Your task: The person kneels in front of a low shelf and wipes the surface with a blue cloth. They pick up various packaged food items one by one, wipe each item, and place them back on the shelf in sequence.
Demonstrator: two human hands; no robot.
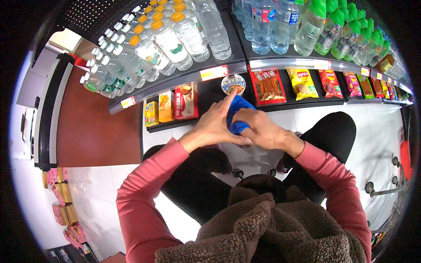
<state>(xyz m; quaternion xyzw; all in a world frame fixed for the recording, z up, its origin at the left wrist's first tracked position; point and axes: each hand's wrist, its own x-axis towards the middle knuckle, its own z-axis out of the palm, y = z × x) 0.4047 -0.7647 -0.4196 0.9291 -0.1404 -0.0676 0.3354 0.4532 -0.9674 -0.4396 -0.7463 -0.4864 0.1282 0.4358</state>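
A blue cloth point(240, 108) is bunched between my two hands, in front of the bottom shelf. My right hand point(262, 127) grips it with curled fingers. My left hand point(214, 125) curves round the cloth's left side, its index finger pointing up the shelf and its thumb reaching under toward the right hand. What the left hand grasps is hidden behind the cloth and fingers. Just beyond the left fingertips stands a round tub with a printed lid point(233, 83). To its right lies a red snack bag point(267, 87).
Left of the tub stand a red box point(186, 101), an orange box point(166, 107) and a yellow box point(151, 114). Several chip bags point(301, 84) line the shelf's right. Above, bottles point(151, 55) fill an overhanging shelf. A dark stool's wheeled base point(238, 174) is below me.
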